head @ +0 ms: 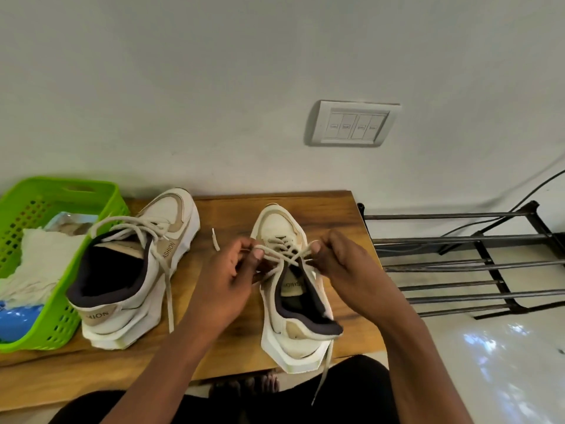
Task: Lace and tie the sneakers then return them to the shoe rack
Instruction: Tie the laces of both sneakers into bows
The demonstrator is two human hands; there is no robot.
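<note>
Two cream and beige sneakers stand on a wooden table, toes toward the wall. The right sneaker sits in front of me, its cream lace crossing over the tongue. My left hand pinches one strand of that lace on the shoe's left side. My right hand pinches the other strand on the right side. One lace tip lies on the table left of my left hand, and another end hangs over the table's front edge. The left sneaker stands apart with loose, untied laces.
A green plastic basket holding white cloth and a blue packet stands at the table's left end. A black metal shoe rack stands right of the table against the wall. A switch plate is on the wall above.
</note>
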